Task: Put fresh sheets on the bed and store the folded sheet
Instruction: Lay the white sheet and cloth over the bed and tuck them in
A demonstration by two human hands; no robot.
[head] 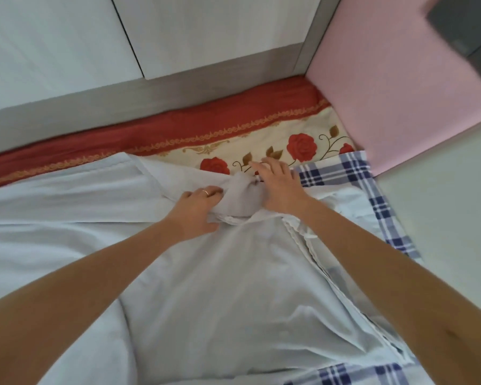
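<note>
A pale white sheet (220,273) lies spread over most of the bed. Its far corner is bunched into a grey-white wad (240,195) between my hands. My left hand (196,208), with a ring on one finger, grips the wad from the left. My right hand (279,184) lies over the wad's right side with fingers stretched toward the far corner. Under the white sheet a rose-patterned sheet with a red border (261,140) covers the mattress. A blue-and-white checked sheet (353,173) shows along the bed's right edge.
A white wardrobe with a grey base (150,93) runs along the far side of the bed. A pink padded panel (395,87) stands at the bed's far right corner. Pale floor (442,232) lies to the right.
</note>
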